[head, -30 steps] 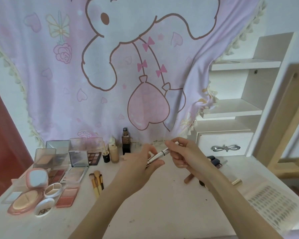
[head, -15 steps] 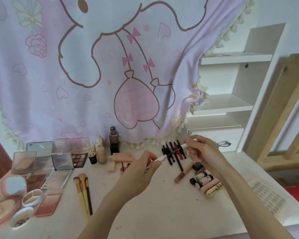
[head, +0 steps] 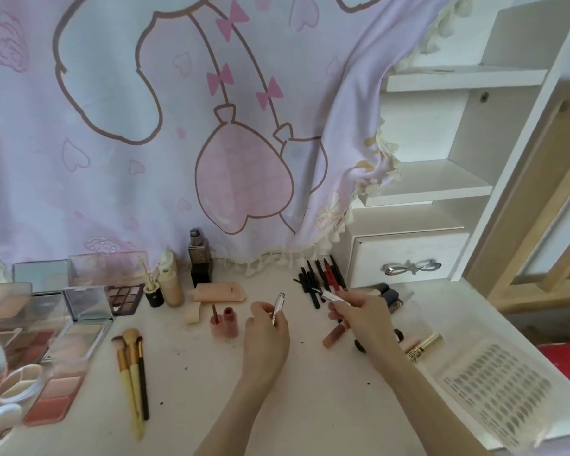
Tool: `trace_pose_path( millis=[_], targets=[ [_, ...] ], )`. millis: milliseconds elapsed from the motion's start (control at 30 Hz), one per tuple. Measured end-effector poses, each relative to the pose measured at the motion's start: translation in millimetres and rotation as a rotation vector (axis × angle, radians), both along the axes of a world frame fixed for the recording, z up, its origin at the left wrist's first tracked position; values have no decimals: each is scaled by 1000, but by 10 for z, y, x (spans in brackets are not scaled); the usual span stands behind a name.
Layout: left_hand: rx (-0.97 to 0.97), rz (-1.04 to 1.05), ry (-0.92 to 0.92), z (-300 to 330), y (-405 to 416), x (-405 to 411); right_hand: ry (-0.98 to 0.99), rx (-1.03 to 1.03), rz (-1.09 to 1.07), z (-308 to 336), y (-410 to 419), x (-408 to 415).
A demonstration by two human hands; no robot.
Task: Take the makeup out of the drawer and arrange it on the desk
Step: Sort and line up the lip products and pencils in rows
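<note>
My left hand [head: 266, 337] pinches a slim silver tube [head: 278, 307], held nearly upright over the white desk [head: 310, 406]. To its right, my right hand [head: 362, 315] grips a thin white wand [head: 330, 296], its tip pointing left toward a row of black and red pencils [head: 320, 279]. The two pieces are apart. A white drawer [head: 408, 258] with a silver bow handle [head: 411, 268] sits shut at the back right. Lipsticks and a gold tube [head: 423, 347] lie partly hidden under my right wrist.
Palettes [head: 79, 320], compacts and blush pans fill the desk's left side. Three brushes [head: 133, 373] lie in front of them. Foundation bottles [head: 199, 258], a peach tube and a pink lip gloss [head: 229, 320] stand mid-back. A perforated white tray [head: 497, 390] sits at the right edge.
The view has tilted downward and shifted right. My hands have pulled apart, separating the wand from the silver tube, and both have dropped closer to the desk.
</note>
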State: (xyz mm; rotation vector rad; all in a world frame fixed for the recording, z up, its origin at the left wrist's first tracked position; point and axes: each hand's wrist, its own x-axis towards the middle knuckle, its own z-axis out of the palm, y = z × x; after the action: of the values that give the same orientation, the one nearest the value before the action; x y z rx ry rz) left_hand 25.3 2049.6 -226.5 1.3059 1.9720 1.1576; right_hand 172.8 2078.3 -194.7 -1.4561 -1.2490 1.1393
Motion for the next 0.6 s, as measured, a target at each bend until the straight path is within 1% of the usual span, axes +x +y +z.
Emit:
trace_pose_path(
  millis=[167, 233, 367, 500, 600],
  targets=[
    [34, 105, 34, -40, 249, 26, -29, -34, -35, -155, 76, -241],
    [29, 116, 92, -59, 366, 18, -90, -2, -65, -196, 112, -297],
    [23, 134, 174, -109, 545, -11, -283, 119, -90, -269, 204, -409],
    [36, 136, 285, -131, 655, -29, -565, 198, -139, -311, 271, -504],
    [37, 129, 325, -174, 712, -39, -687, 249, -112, -357, 329, -555]
  ],
)
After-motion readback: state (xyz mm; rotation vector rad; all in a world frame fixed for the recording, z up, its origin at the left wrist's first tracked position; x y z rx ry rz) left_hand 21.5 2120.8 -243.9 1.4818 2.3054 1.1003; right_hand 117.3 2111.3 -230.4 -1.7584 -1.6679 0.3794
